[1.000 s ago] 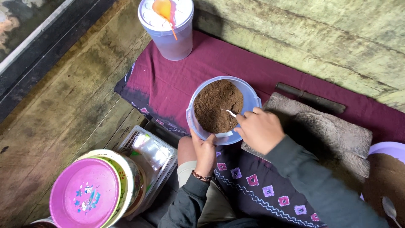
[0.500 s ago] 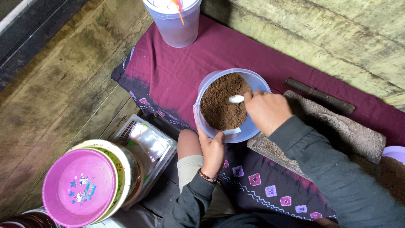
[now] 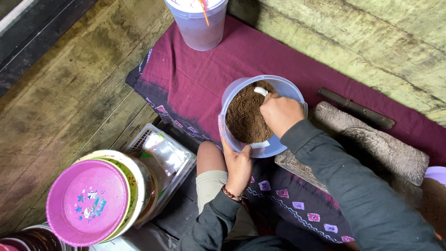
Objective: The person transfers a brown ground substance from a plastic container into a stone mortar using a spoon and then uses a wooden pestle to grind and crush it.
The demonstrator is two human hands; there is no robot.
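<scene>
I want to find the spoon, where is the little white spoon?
In the head view, the white spoon is at the far side of the tub of brown powder, held by the right hand, right of centre on the maroon cloth.

The white spoon (image 3: pixel 261 91) is largely hidden beneath the right hand (image 3: pixel 280 113); only its bowl is seen. The lidded plastic cup (image 3: pixel 199 23) is cut off by the top edge. The purple container (image 3: pixel 436 174) is cropped at the right edge, contents not discernible
</scene>
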